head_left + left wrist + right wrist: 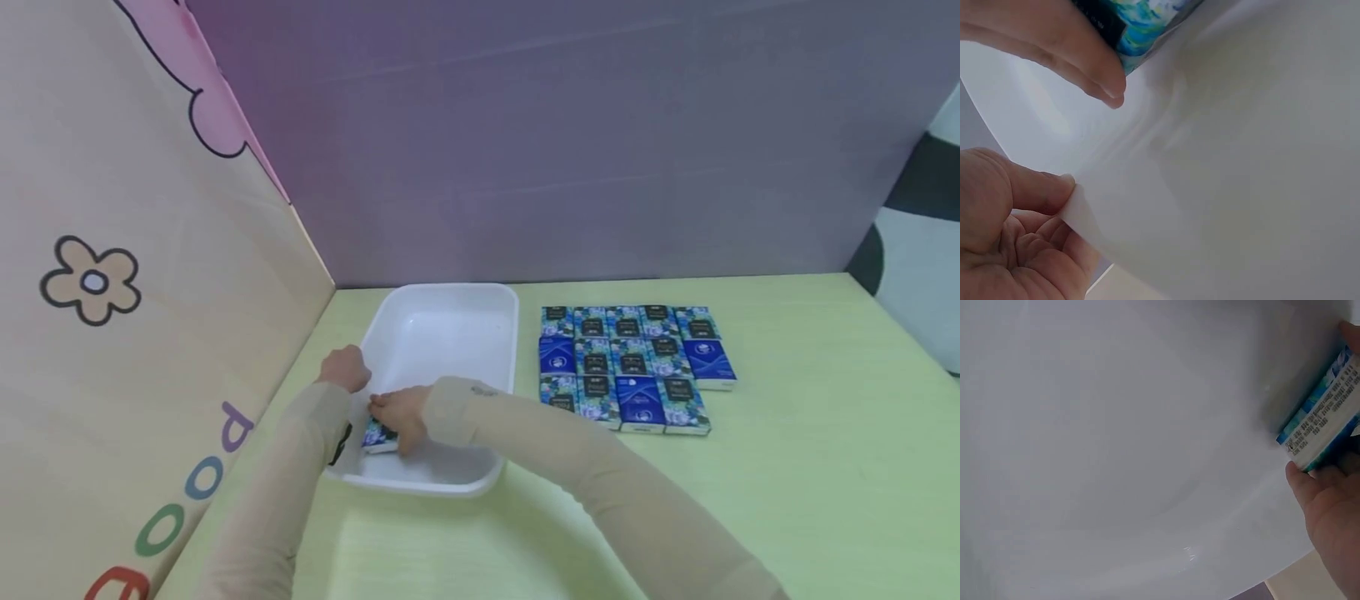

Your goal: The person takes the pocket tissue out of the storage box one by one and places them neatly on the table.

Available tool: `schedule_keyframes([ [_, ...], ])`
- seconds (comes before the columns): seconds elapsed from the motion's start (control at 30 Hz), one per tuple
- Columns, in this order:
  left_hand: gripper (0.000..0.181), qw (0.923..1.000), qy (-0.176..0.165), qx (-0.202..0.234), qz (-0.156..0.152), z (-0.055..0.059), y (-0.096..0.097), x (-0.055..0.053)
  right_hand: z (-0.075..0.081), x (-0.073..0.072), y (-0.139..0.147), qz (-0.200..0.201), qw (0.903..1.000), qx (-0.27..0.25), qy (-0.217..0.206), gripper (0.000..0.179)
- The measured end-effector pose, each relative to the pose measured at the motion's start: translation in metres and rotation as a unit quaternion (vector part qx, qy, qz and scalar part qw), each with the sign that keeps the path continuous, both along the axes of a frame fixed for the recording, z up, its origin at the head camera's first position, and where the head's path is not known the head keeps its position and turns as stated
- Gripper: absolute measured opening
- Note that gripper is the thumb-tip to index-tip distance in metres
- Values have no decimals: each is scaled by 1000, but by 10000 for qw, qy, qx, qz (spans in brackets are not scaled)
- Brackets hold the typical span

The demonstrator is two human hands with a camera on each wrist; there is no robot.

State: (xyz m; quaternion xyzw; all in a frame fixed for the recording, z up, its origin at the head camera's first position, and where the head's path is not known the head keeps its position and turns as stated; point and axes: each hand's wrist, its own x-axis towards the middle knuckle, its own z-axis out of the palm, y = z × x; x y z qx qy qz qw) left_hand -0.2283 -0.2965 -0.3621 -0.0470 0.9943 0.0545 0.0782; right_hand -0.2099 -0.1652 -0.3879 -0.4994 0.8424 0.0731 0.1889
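Observation:
A white plastic basin [465, 333] stands on the left part of the table. My left hand [345, 369] is at its left rim; in the left wrist view the thumb and curled fingers of that hand [1016, 219] pinch the rim. Inside the basin, near the left wall, my right hand [405, 412] holds a small pocket tissue pack [379, 437] with a blue floral print. The right wrist view shows the printed white side of this pack [1322, 415] between the thumb and fingers of the right hand [1335, 519].
To the right of the basin, several similar packs [630, 358] lie in rows on the pale green table [810, 433], some floral, some plain blue. A decorated panel [172, 250] borders the left side, and a grey-purple panel [585, 167] the back.

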Motion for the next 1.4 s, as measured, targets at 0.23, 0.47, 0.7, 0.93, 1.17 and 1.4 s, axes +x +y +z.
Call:
schedule_keyframes([
  [0.23, 21, 10000, 7, 12, -13, 2, 3, 1, 1, -1, 0, 50, 9995, -311, 93, 81],
  [0.47, 21, 9998, 71, 163, 21, 0, 3, -1, 2, 1, 1, 130, 9987, -361, 331, 71],
  [0.7, 24, 9994, 6, 333, 115, -2, 0, -1, 15, 6, 4, 318, 9978, -190, 549, 54],
  [0.93, 26, 9994, -109, 256, 186, 0, 0, -1, 30, 12, 11, 162, 9984, -86, 531, 45],
  [1.17, 22, 9997, -58, 220, 42, 1, 0, 0, 47, 10, 18, 16, 9992, -47, 392, 46],
  [1.4, 22, 9998, -18, 182, -69, 4, 1, 1, 56, 4, 28, 274, 9984, 89, 479, 66],
])
